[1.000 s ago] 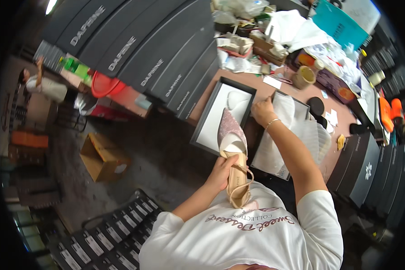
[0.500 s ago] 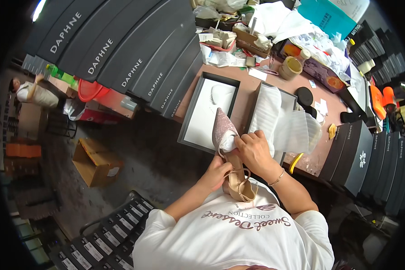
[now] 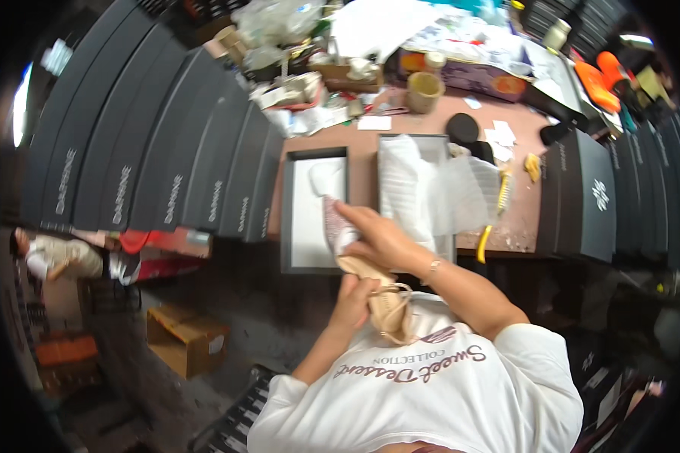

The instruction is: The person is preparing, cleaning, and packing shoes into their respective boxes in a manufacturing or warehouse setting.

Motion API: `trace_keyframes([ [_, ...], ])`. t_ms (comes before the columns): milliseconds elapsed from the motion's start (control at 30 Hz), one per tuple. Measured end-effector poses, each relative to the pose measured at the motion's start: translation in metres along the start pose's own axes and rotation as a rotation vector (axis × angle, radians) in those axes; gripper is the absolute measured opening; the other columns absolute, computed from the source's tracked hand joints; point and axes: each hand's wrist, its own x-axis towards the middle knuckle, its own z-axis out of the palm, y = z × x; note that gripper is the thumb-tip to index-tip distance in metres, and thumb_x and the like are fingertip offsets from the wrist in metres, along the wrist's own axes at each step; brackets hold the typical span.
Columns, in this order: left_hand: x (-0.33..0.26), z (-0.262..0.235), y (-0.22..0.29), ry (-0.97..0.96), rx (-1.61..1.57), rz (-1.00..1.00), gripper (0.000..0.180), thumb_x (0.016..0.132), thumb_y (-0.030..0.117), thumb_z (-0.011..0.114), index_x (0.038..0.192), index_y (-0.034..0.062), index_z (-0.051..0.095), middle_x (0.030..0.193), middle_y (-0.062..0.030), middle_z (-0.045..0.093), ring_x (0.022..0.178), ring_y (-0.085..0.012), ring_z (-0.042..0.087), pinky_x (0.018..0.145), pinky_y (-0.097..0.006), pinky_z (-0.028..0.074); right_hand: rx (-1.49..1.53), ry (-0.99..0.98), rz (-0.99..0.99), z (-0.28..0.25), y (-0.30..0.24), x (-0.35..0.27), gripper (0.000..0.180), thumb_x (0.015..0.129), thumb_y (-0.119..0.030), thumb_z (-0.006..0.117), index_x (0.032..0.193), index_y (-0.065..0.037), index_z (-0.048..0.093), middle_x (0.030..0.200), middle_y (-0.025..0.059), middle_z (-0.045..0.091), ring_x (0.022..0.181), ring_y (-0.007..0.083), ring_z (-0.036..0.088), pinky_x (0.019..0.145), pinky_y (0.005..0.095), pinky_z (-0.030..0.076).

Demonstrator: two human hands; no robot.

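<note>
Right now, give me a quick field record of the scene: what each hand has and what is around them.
left hand: grips the heel end of a beige strappy shoe
right hand: laid over the shoe's front part
open box: dark, white lining, just beyond the shoe
tissue paper: white, spilling from a second box beside it
table: brown, cluttered at the far side
stacked boxes: dark, to the left
</note>
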Motion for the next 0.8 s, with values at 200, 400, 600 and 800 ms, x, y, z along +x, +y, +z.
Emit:
trace_keyframes([
  [200,0.031,-0.012,0.085,0.14,0.345,0.187,0.062,0.081,0.002,0.059,0.136,-0.0002,0.031,0.125,-0.0189,0.05,0.106,-0.027,0.059,0.082,-0.035,0.054,-0.233,0.309,-0.19,-0.045,-0.012,-0.012,0.088,0.071,-0.026,0.08,0.143,-0.008,0.033,0.136,0.0248,0.041,0.122,0.0397,0.044,0.101,0.0445,0.037],
  [400,0.052,0.039,0.058,-0.252,1.442,0.74,0.087,0.07,0.017,0.079,0.141,-0.0023,0.033,0.143,-0.0213,0.036,0.136,-0.0342,0.031,0.111,-0.043,0.025,-0.648,0.527,0.387,-0.13,0.051,-0.096,0.079,0.069,-0.023,0.08,0.136,-0.006,0.041,0.113,0.0216,0.057,0.1,0.0334,0.058,0.085,0.037,0.047],
  [600,0.124,0.018,-0.026,-0.364,1.741,0.787,0.073,0.075,0.038,0.072,0.13,-0.0011,0.043,0.125,-0.0156,0.052,0.125,-0.0333,0.043,0.106,-0.054,0.026,0.303,0.1,0.142,-0.111,-0.017,-0.073,0.032,0.085,-0.014,0.067,0.112,0.002,0.06,0.089,0.0104,0.063,0.077,0.0103,0.055,0.071,0.0281,0.048],
  [800,0.089,0.019,0.08,0.251,-0.024,0.394,0.038,0.089,0.008,0.054,0.126,0.0037,0.046,0.122,-0.0111,0.052,0.114,-0.0223,0.05,0.097,-0.036,0.04,0.06,0.304,0.274,-0.137,0.0,-0.06,0.052,0.091,-0.03,0.06,0.129,0.004,0.048,0.1,0.0188,0.064,0.093,0.0228,0.062,0.086,0.0313,0.048],
])
